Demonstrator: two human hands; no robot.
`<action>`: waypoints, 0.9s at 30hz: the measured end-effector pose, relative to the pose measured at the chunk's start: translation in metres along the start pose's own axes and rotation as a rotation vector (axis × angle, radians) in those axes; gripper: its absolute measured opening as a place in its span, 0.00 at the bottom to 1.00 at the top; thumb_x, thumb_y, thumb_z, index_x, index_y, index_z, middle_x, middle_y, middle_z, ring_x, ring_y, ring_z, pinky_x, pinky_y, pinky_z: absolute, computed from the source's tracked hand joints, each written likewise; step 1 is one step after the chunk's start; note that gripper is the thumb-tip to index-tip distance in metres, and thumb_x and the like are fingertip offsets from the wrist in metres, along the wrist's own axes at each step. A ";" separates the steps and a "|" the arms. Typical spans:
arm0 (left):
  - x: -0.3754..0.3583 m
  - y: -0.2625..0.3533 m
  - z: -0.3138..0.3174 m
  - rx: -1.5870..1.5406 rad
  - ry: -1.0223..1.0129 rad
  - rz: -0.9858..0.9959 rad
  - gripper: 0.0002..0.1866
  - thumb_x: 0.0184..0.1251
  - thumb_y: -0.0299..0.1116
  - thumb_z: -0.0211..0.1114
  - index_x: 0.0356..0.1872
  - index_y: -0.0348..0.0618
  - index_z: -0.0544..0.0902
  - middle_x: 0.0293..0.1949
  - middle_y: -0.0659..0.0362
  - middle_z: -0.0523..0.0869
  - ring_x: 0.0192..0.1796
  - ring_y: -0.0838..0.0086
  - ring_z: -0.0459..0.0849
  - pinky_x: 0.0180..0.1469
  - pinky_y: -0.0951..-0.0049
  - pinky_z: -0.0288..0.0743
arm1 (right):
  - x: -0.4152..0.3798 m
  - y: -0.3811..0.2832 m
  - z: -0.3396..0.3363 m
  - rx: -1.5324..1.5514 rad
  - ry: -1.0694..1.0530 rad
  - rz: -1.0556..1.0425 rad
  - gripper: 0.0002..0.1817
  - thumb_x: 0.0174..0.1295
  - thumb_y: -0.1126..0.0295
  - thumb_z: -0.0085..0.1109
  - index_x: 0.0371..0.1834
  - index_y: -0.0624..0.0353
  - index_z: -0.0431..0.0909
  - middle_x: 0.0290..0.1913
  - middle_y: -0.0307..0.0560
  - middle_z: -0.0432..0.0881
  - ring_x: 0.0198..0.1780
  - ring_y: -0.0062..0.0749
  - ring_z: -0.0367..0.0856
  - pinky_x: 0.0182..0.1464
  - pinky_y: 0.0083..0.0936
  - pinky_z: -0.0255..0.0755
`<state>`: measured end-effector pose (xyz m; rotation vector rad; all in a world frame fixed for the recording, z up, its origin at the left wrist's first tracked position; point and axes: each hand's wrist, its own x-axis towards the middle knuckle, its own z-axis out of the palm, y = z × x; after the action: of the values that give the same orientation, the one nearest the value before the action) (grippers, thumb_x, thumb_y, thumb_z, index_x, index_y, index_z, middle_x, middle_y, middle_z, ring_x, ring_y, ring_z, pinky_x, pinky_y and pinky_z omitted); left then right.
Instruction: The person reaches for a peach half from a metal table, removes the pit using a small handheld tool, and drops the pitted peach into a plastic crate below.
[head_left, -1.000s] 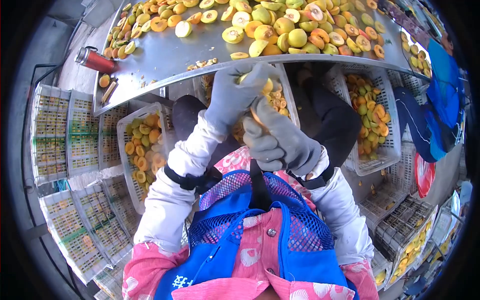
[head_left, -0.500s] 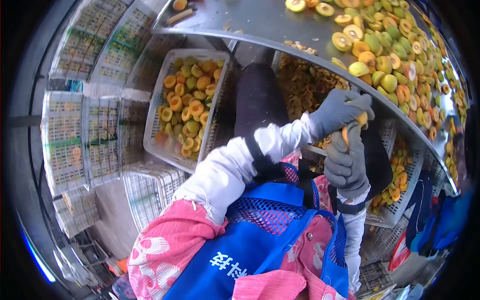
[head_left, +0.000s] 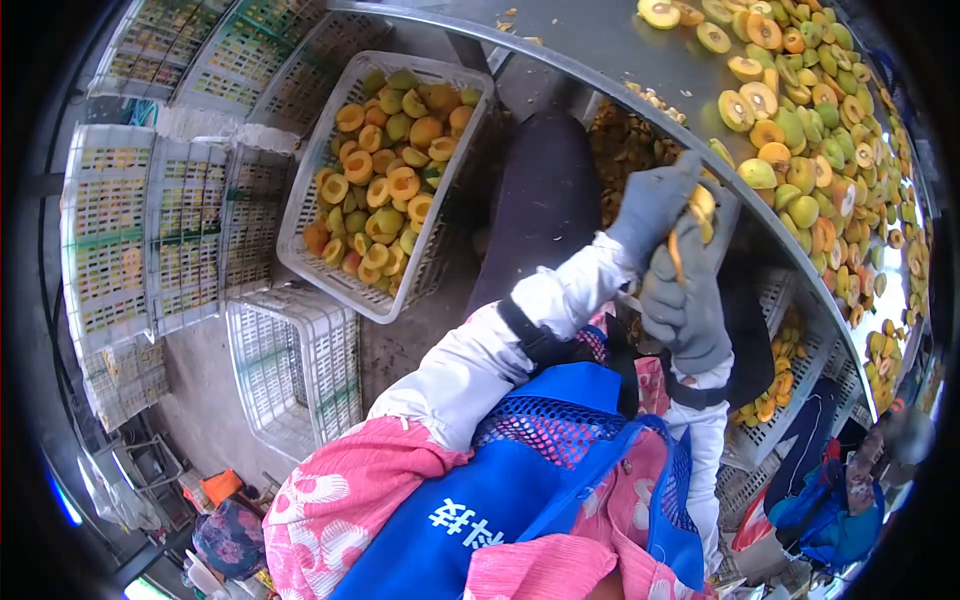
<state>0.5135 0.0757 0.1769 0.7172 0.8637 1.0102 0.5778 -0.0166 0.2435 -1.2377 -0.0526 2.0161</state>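
My left hand (head_left: 655, 205), in a grey glove, is closed near the table edge, its fingertips against a yellow-orange fruit half (head_left: 703, 205). Whatever lies inside its fingers is hidden. Just below, my right hand (head_left: 685, 305), also gloved in grey, is wrapped round fruit pieces, and an orange cut edge (head_left: 676, 256) shows between its fingers. Both hands touch or nearly touch at the fruit. Many halved green and orange fruits (head_left: 800, 140) lie on the metal table (head_left: 590, 50) above and to the right.
A white crate (head_left: 290, 215) of fruit halves stands left of my leg (head_left: 540, 200). Stacked crates (head_left: 110, 230) line the left side, with another crate (head_left: 330, 370) nearer. Pits and scraps (head_left: 620, 140) lie under the table edge. More fruit (head_left: 770, 385) fills a crate at right.
The view has shifted, so the crates and table sit differently in it. My hands remain together at the fruit; more of the yellow half now shows between them.
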 end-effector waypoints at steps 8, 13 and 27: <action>-0.002 0.047 -0.163 -0.305 0.394 0.182 0.27 0.73 0.53 0.56 0.54 0.35 0.76 0.46 0.51 0.84 0.44 0.62 0.85 0.48 0.67 0.82 | 0.016 0.015 -0.021 -0.095 0.068 -0.130 0.25 0.73 0.42 0.42 0.27 0.48 0.68 0.15 0.31 0.62 0.10 0.20 0.59 0.11 0.21 0.56; -0.057 0.011 -0.367 1.317 1.006 0.187 0.33 0.72 0.54 0.53 0.60 0.29 0.75 0.60 0.37 0.78 0.61 0.46 0.76 0.63 0.56 0.68 | 0.020 0.005 -0.041 -0.240 0.250 -0.265 0.23 0.73 0.45 0.45 0.28 0.51 0.69 0.15 0.33 0.64 0.11 0.19 0.60 0.12 0.22 0.60; 0.158 0.083 -0.039 1.247 0.095 0.658 0.28 0.65 0.40 0.66 0.64 0.40 0.74 0.53 0.41 0.82 0.55 0.48 0.81 0.58 0.59 0.74 | 0.013 0.051 -0.087 -0.144 0.393 -0.416 0.20 0.74 0.50 0.46 0.35 0.55 0.73 0.19 0.35 0.70 0.12 0.18 0.64 0.15 0.20 0.62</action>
<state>0.4885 0.2568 0.1845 2.1200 1.3735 0.9954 0.6131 -0.0743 0.1673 -1.5489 -0.2464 1.4123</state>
